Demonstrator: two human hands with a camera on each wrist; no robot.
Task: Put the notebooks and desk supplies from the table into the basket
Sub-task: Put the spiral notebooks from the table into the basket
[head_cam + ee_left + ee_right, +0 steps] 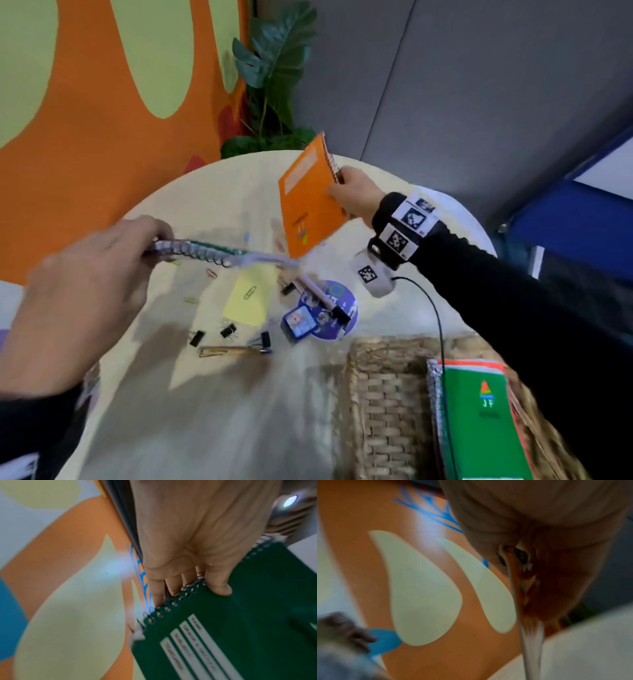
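My left hand (102, 274) grips spiral notebooks (219, 255) by their coils, lifted flat above the table's left side; the left wrist view shows the thumb (217, 582) on a dark green notebook (231, 628). My right hand (356, 197) pinches an orange spiral notebook (308, 205) at its coil edge, tilted up over the far middle of the round table (212, 411). The wicker basket (383, 394) at the front right holds a green notebook (479, 411) on others.
On the table lie a yellow sticky pad (251, 296) with a paper clip, several black binder clips (227, 330), a ruler (233, 351), a pen (322, 298), a blue cube (298, 323) and a round blue sticker. A plant (270, 85) stands behind the table.
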